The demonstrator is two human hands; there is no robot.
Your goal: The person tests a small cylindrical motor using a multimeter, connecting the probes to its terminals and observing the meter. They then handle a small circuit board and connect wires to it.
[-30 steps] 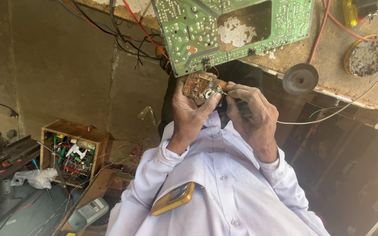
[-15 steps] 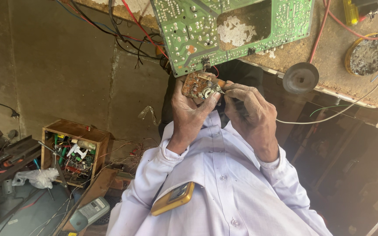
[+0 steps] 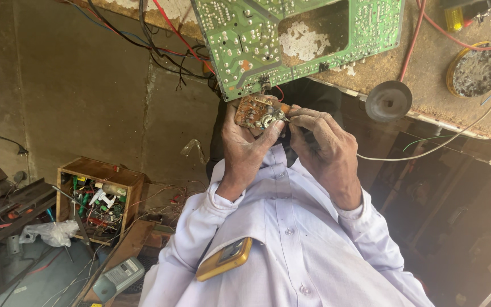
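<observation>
A small brown board (image 3: 255, 111) is held up just below the edge of a large green circuit board (image 3: 291, 40) that lies on the bench (image 3: 427, 68). It is gripped by the left hand (image 3: 245, 148), whose fingers are closed around its edges. A metal part on the board is touched by the fingertips of the right hand (image 3: 322, 148), which are pinched together; a dark tool seems to be enclosed in that hand. A grey disc (image 3: 388, 100) and a round tin (image 3: 476, 69) are seen on the bench. A yellow phone (image 3: 224, 259) is carried in the shirt pocket. A wooden box (image 3: 99, 196) of parts is seen well to the left.
</observation>
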